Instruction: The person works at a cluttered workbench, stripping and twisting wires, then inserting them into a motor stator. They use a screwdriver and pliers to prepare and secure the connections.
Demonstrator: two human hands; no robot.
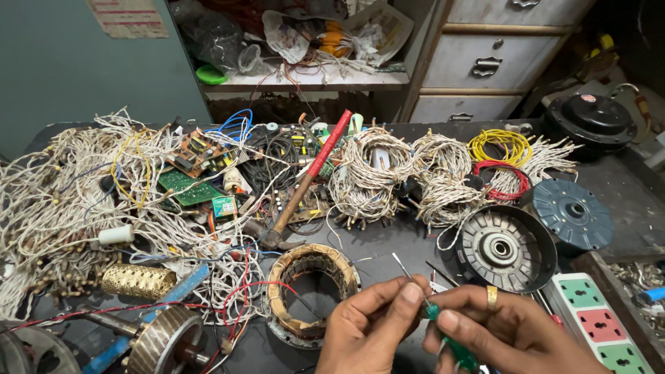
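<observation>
Gripping a slim screwdriver with a translucent green handle and a thin steel shaft (pixel 422 294), both hands sit close together at the lower edge of the view. The right hand (pixel 516 332) (a gold ring on one finger) closes around the handle, while the left hand (pixel 370 325) pinches the shaft between thumb and fingertips, near where it meets the handle. The tool's long axis runs on a diagonal: handle low and toward the person's right, bare tip pointing up and to the left, ending free in the air just above the left hand.

As for progress, the tip touches nothing yet, so any work with it looks not begun. Just left of the left hand lies a ring-shaped motor stator wrapped in tan tape with copper windings (pixel 312 294), apparently untouched. Beyond the right hand sits a round grey metal motor housing with a central bearing (pixel 506 248), and to that hand's right a white power strip with green and red sockets (pixel 599 322). Farther off, past the stator, a wooden-handled hammer (pixel 291 208) rests among bundles of white braided wire (pixel 388 176).
</observation>
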